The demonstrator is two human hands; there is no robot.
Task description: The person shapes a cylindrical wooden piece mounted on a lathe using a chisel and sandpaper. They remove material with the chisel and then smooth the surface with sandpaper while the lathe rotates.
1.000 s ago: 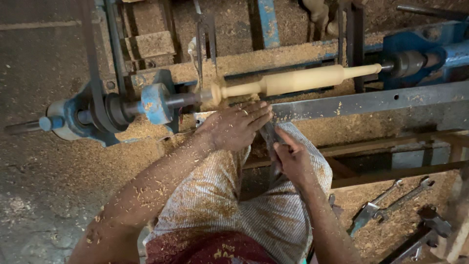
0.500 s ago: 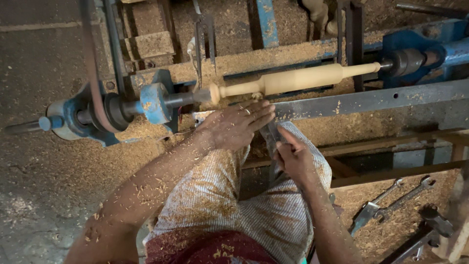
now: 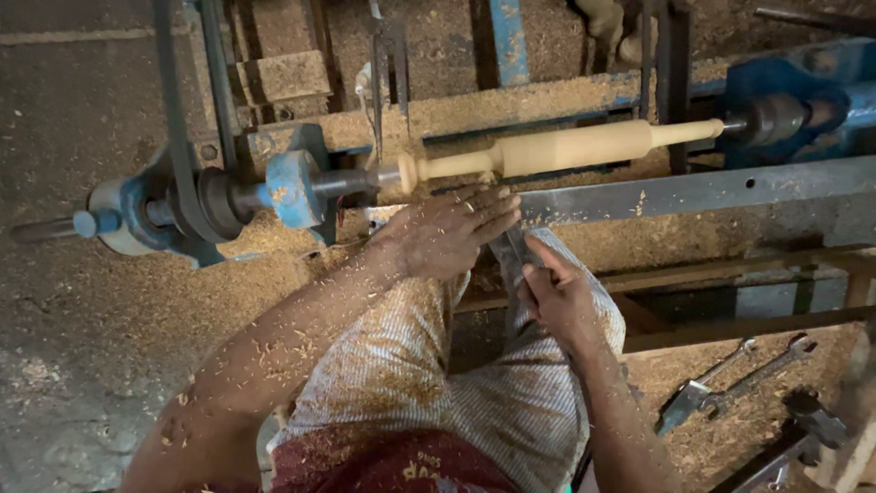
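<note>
Wooden spindle held on lathe, little changed; left hand kept flat on chisel, fingers together; right hand kept clamped on handle.

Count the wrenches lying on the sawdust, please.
2 clearly: one wrench and a second wrench just right of it, at lower right beside the person's right arm. Dark tools near the corner may hide more.
</note>
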